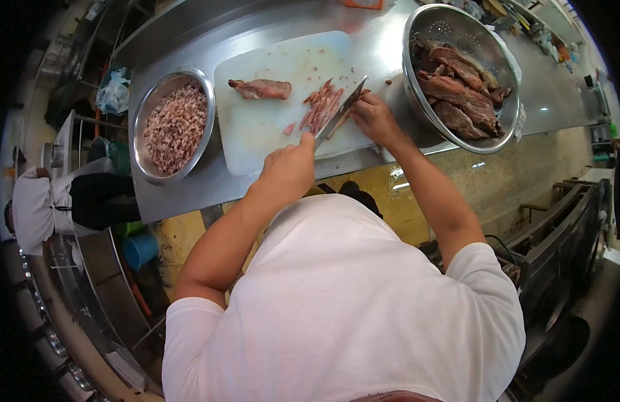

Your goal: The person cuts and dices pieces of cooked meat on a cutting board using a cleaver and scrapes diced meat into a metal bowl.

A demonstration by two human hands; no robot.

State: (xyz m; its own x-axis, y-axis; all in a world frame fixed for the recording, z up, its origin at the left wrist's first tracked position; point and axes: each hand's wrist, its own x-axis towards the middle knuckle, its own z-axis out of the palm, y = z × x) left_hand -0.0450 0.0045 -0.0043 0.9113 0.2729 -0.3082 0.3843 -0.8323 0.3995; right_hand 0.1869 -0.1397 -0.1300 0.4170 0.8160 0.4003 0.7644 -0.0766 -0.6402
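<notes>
My left hand (pixel 288 167) is closed around the handle of a knife (pixel 342 112), whose blade slants across the white cutting board (pixel 239 144). Close by the tip of the blade, my right hand (pixel 377 119) has its fingers bent down on a slim piece of meat (pixel 343 127), mostly hidden by the hand and blade. Cut meat strips (pixel 321 104) lie in a loose pile to the left of the knife. Further left on the board rests a larger uncut chunk of meat (pixel 260 89).
A steel bowl (pixel 137 144) of finely diced meat stands left of the board. To the right is a metal colander (pixel 409 84) holding large meat pieces. All sit on a steel table (pixel 383 40). Another person (pixel 38 208) stands at far left, near a blue bucket (pixel 140 250).
</notes>
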